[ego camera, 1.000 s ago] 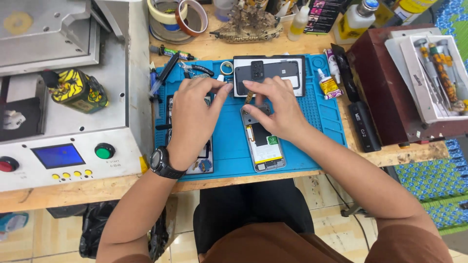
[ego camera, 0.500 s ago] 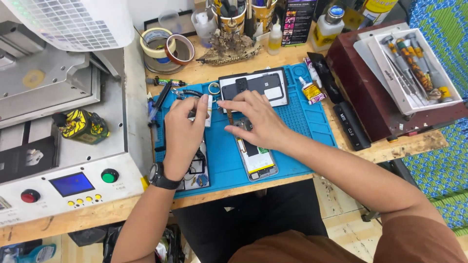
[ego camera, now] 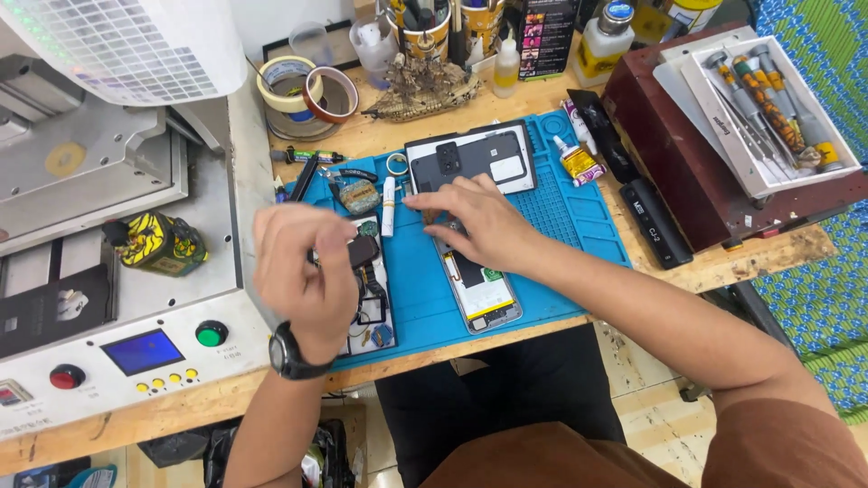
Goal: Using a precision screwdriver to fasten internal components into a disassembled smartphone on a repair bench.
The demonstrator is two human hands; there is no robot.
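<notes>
**Opened phone worked on a crowded repair bench**

Wooden bench (ego camera: pixel 380 145) space was largely taken up by a blue silicone work mat (ego camera: pixel 579 217), with a grey machine (ego camera: pixel 136 361) with a small screen and coloured buttons set at its left edge. An opened phone (ego camera: pixel 479 289), its battery and boards exposed, was laid on the mat near the front edge, and the right hand (ego camera: pixel 479 221) was pressed flat over its upper end, fingers spread and closed on nothing. The left hand (ego camera: pixel 303 276) was raised above a second opened device (ego camera: pixel 372 298) and pinched around a small dark part (ego camera: pixel 363 250); what that part was could not be told through the blur. A detached back cover (ego camera: pixel 475 158) was lying just behind the right hand.

The phone was judged light, thin and stiff, yet fragile where its flex cables and connectors were bared; it would best be taken by its long metal edges, never by the inside. The pinched part was judged very light and easily dropped.

A white tray (ego camera: pixel 768 117) on the dark red box (ego camera: pixel 687 154) at the right was filled with screwdrivers laid side by side. Cups (ego camera: pixel 425 32) at the back were stuffed with upright tools, and beside them small bottles (ego camera: pixel 506 68) and rolls of tape (ego camera: pixel 303 90) were standing
</notes>
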